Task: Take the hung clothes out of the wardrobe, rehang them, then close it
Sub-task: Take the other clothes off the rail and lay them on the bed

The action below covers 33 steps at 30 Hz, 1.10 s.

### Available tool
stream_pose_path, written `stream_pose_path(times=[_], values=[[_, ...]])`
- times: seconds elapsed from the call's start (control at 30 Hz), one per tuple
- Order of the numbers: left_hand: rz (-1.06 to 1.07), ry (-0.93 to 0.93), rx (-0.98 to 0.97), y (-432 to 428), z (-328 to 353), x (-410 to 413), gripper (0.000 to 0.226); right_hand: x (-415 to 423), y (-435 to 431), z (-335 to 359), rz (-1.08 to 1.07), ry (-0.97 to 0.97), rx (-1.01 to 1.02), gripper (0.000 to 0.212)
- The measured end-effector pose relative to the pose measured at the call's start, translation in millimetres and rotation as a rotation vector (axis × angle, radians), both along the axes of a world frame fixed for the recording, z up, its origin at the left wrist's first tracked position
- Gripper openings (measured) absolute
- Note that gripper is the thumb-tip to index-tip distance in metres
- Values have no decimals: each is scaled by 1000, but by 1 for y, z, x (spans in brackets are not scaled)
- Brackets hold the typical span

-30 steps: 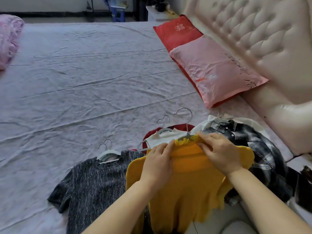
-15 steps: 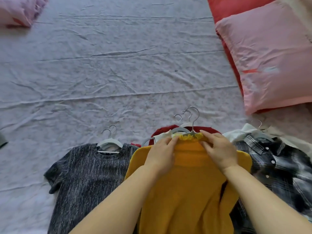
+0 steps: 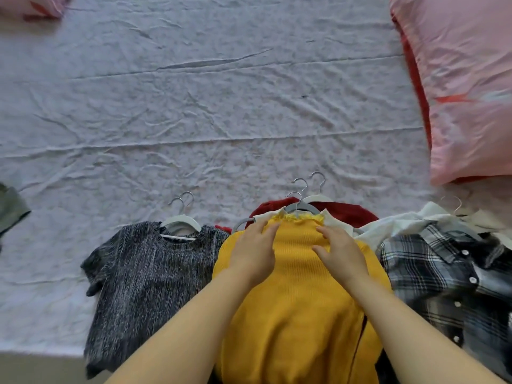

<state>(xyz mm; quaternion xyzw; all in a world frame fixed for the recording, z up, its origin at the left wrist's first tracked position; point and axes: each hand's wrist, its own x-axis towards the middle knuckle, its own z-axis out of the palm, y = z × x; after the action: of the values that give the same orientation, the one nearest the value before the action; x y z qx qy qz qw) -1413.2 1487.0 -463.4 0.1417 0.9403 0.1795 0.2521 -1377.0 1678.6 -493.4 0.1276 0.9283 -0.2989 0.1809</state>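
Grip released: my left hand (image 3: 253, 253) and right hand (image 3: 339, 252) no longer pinch the collar (image 3: 300, 217) of the yellow top (image 3: 299, 300). Both now lie flat on the knit just below it, fingers straight, left hand to the left of the neckline, right hand to the right. The collar is uncovered, and the grey hanger (image 3: 300, 207) shows above it, where my fingers half hid it before. The top lies smoother at bottom centre of the frame.

The view has dropped. The headboard is gone from the upper right, the pink pillow (image 3: 465, 92) is cut by the right edge, and only a strip of the red pillow (image 3: 415, 79) shows. A green-grey garment (image 3: 11, 209) has entered at the left edge, mid-height.
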Motion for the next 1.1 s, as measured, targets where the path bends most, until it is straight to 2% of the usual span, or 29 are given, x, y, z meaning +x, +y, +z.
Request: stream_pose_path(times=[0.37,0.53,0.77,1.0,1.1], values=[[131,63,-81,-83,8,1,49,-24,-83,1,193,61,-54,47],[225,56,-146,-148,1,6,53,-30,-138,-7,288,17,-41,45],[245,32,-152,-232,-33,12,52,-51,-226,-42,364,-65,-35,39],[228,48,-109,-292,-79,0,54,-94,-307,-105,364,-48,94,36],[232,54,-77,-305,-98,-3,53,-104,-325,-134,354,-46,210,42]])
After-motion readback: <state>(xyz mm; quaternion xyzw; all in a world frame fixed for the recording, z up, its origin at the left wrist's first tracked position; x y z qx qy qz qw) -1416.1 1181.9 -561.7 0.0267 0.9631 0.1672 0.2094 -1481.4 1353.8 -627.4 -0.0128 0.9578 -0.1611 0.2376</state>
